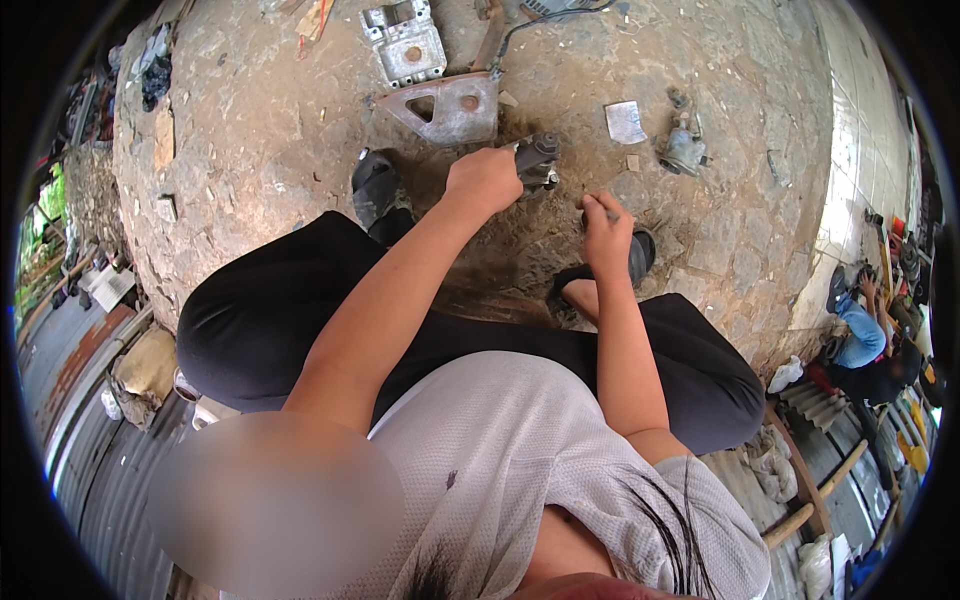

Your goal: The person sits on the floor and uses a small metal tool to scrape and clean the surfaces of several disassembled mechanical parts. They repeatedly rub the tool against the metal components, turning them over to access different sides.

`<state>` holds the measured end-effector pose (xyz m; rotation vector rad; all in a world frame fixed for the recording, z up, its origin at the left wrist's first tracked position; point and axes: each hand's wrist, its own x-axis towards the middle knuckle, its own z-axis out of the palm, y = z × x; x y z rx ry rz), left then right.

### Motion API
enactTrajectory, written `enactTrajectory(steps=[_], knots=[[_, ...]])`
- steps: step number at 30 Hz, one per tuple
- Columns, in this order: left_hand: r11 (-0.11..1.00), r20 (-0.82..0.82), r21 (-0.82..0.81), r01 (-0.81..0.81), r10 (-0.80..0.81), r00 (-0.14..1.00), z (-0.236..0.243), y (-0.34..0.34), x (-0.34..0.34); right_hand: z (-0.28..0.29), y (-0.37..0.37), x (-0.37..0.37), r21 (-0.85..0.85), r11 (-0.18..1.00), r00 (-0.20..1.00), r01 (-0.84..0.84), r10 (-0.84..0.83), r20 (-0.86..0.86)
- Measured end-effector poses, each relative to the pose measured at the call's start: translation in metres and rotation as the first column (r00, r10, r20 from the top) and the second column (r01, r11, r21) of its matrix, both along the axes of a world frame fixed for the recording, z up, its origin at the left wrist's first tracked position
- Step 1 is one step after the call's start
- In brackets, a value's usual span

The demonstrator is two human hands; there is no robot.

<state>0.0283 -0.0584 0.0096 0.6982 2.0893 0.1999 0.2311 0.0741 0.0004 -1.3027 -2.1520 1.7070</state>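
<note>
Left hand: gripping dark metal part with fingers curled round near end
Metal part: between black sandals, over stone floor
Right hand: pinching small dark piece, fingers nearly closed
Grey bracket: lying just beyond left hand

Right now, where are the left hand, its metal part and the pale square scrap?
Left hand (485, 177): head view, back of the hand.
Metal part (543, 148): head view, dark rounded end.
Pale square scrap (626, 122): head view, its middle.

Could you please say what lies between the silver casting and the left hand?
In the head view, a triangular metal bracket lies between the silver casting and the left hand.
</note>
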Motion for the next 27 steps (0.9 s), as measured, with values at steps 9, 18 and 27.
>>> enactTrajectory(steps=[9,18,27], knots=[[1.000,0.007,-0.009,0.001,-0.001,1.000,0.003,0.001,0.000,-0.001,-0.011,-0.006,-0.008,0.998,0.996,0.062,-0.063,-0.063],[1.000,0.000,-0.010,0.009,-0.009,1.000,0.002,0.002,0.000,0.006,-0.012,-0.009,0.090,0.996,0.995,-0.019,0.027,-0.093],[1.000,0.004,-0.015,0.003,-0.003,1.000,0.002,0.001,-0.001,0.005,-0.005,-0.006,0.071,0.987,0.990,-0.142,0.143,-0.008]])
